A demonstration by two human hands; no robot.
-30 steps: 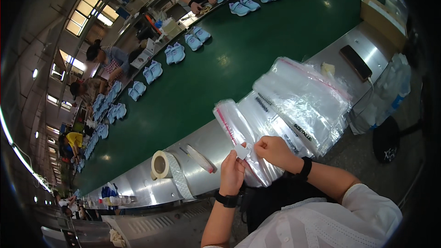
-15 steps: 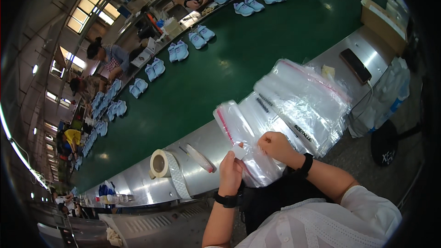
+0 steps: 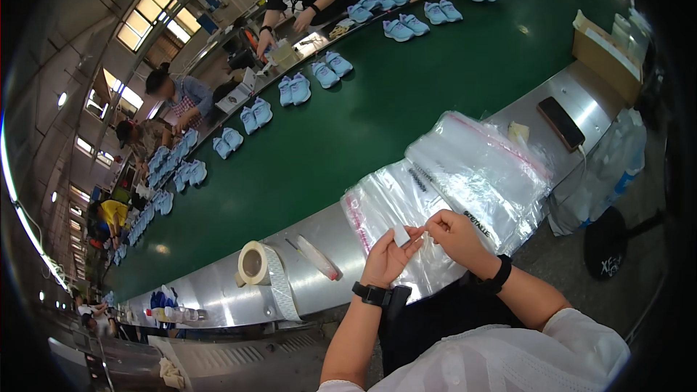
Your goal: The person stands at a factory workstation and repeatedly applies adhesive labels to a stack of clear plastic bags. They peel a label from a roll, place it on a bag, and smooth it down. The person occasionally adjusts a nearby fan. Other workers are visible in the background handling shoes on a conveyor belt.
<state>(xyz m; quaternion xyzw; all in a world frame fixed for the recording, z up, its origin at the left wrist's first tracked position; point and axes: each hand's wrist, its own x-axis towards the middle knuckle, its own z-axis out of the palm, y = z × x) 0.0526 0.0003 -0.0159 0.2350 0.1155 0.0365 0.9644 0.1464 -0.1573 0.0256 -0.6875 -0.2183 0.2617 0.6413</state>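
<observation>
My left hand [image 3: 388,258] is closed on a small white label [image 3: 401,235], which stands up between its fingers. Beside it my right hand [image 3: 459,241] is pinched, its fingertips meeting the left ones; what it holds, if anything, is too small to make out. Both hands are over a spread of clear plastic bags [image 3: 385,196] with a pink strip along one edge. More clear bags [image 3: 483,156] lie stacked and overlapping to the right. Left of my hands, a roll of labels [image 3: 254,264] lies with its strip hanging over the metal edge.
Pairs of light blue shoes [image 3: 295,90] line the far side of the green conveyor belt [image 3: 348,116], where several people work. On the near metal ledge [image 3: 218,294] are a white-and-red tool [image 3: 317,257] and a phone [image 3: 560,122] with a cable. A cardboard box [image 3: 606,51] stands far right.
My hands have shifted right and come together, the label still in the left. The bag's near edge lies flatter. Across the belt, a person's hands have moved apart. The whole view has shifted slightly.
</observation>
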